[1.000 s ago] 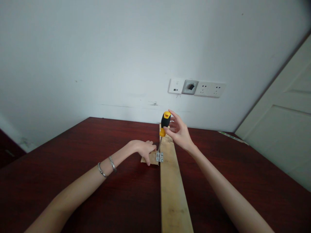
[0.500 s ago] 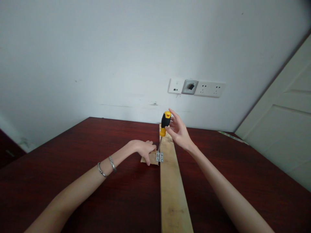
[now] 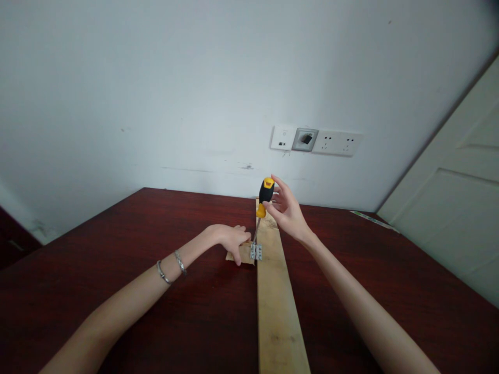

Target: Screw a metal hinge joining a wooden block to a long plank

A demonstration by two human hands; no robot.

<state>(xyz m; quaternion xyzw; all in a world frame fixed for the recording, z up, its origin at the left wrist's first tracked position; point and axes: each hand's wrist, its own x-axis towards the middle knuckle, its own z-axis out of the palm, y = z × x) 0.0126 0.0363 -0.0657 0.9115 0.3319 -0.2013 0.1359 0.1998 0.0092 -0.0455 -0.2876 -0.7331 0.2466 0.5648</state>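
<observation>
My right hand [image 3: 286, 210] grips a screwdriver [image 3: 266, 191] by its black and yellow handle, with thumb and fingers round it. The shaft slants down to a metal hinge [image 3: 256, 251], where the tip meets the left leaf near its far end. That hinge spans a small wooden block [image 3: 245, 254] and a long wooden plank [image 3: 276, 301], lying across the joint between them. My left hand [image 3: 235, 242] is closed over the small block, thumb on the near side and fingers on the far side, pressing it beside the plank.
Beneath everything is a dark red wooden table [image 3: 187, 322]. A pale wall [image 3: 195, 104] rises behind it, carrying a row of sockets [image 3: 315, 141]. A white panelled door [image 3: 460, 197] stands on the right, and a thin printed strip [image 3: 374, 220] lies near the table's far right edge.
</observation>
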